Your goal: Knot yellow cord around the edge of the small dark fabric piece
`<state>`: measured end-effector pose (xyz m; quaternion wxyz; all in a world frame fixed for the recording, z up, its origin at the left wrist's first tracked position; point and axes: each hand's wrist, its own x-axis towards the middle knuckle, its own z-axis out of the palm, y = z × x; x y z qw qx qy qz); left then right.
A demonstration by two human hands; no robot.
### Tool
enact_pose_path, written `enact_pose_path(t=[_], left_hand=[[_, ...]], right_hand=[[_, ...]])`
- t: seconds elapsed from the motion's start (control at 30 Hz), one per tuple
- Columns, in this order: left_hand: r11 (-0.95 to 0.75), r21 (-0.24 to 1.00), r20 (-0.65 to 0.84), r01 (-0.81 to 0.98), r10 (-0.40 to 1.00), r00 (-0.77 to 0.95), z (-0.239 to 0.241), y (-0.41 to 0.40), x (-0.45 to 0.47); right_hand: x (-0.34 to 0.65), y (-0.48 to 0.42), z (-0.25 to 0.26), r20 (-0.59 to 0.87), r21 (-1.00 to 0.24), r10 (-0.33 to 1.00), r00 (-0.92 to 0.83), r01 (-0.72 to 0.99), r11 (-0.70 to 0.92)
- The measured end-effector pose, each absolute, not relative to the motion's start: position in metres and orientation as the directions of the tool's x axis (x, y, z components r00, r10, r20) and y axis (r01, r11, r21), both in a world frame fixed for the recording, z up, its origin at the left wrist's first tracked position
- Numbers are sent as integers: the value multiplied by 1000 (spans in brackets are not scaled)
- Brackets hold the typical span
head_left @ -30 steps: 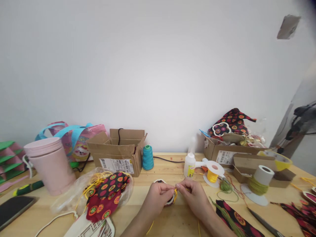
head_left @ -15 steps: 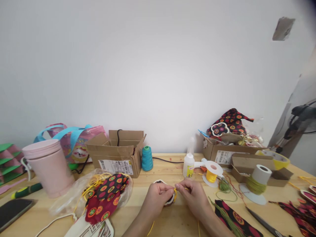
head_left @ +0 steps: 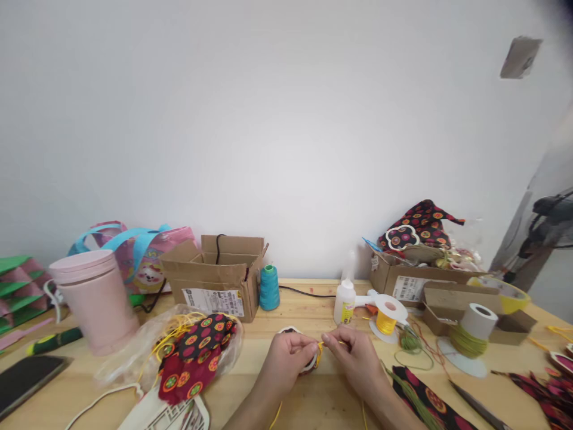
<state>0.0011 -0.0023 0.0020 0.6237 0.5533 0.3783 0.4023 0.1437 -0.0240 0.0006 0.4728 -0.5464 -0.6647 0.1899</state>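
My left hand [head_left: 286, 361] is closed in a pinch on a yellow cord [head_left: 319, 353] at the middle of the table's near side. Across from it, my right hand [head_left: 353, 361] pinches the same cord between thumb and forefinger, the fingertips a small gap apart from the left ones. Partly hidden behind the left fingers is a small dark ornament with a white scalloped rim [head_left: 290, 329]; the cord passes at its right side. Loose yellow ends hang below both wrists toward the near edge.
Beyond my hands stand a teal thread cone [head_left: 269, 289], a glue bottle [head_left: 344, 303] and a yellow cord spool [head_left: 385, 322]. Patterned fabric [head_left: 192, 364] in a plastic bag lies left, near a pink cup [head_left: 94, 304]. Scissors [head_left: 477, 406] and a green cord spool [head_left: 469, 341] are right.
The view has shifted slightly, so the table items sit a little farther right in it. Both hands keep their pinch on the cord, with hardly any movement between them.
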Motion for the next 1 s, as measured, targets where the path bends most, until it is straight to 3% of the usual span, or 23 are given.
enact_pose_path(t=[0.47, 0.63, 0.77, 0.87, 0.93, 1.0], left_hand=[[-4, 999, 21, -48, 933, 359, 4, -4, 4], [-9, 998, 28, -55, 935, 354, 1, -4, 3], [-18, 999, 31, -45, 949, 312, -3, -2, 1], [-26, 999, 35, -37, 961, 275, -2, -1, 0], [-39, 999, 46, -34, 967, 252, -1, 0, -1], [-56, 998, 61, -30, 970, 233, -1, 1, -1]], right_hand=[[144, -26, 3, 467, -705, 883, 37, 619, 346], [145, -25, 3, 398, -785, 916, 55, 536, 309], [142, -24, 6, 260, -919, 961, 91, 328, 218], [143, -23, 7, 32, -999, 999, 27, -25, 33], [146, -24, 7, -137, -936, 983, -126, -309, -170], [150, -25, 7, -198, -811, 939, -281, -491, -318]])
